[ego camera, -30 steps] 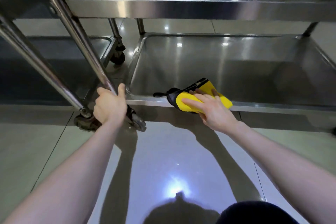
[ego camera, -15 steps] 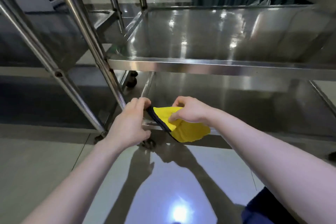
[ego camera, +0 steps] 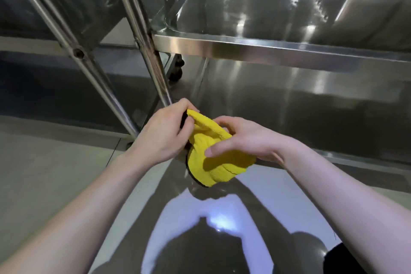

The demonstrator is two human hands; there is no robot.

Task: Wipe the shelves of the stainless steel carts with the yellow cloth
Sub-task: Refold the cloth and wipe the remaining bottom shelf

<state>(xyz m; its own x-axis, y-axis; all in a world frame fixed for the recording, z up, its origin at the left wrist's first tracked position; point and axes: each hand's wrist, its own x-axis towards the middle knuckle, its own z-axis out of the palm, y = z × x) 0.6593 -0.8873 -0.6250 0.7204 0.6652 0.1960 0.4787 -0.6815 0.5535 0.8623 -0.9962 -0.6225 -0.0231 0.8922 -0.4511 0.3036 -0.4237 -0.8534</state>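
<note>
Across the upper frame, the steel cart's shelf (ego camera: 278,51) gleams above the glossy floor (ego camera: 44,173). At centre, my left hand (ego camera: 164,133) and right hand (ego camera: 244,140) both grip the bunched yellow cloth (ego camera: 213,162), off the shelves.

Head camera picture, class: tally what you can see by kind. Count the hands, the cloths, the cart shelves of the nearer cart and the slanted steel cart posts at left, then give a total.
Hands: 2, the left hand and right hand
Yellow cloth: 1, held by both hands
Shelves: 2, the middle shelf and bottom shelf
Posts: 2, the outer post and inner post
Total: 7
</note>
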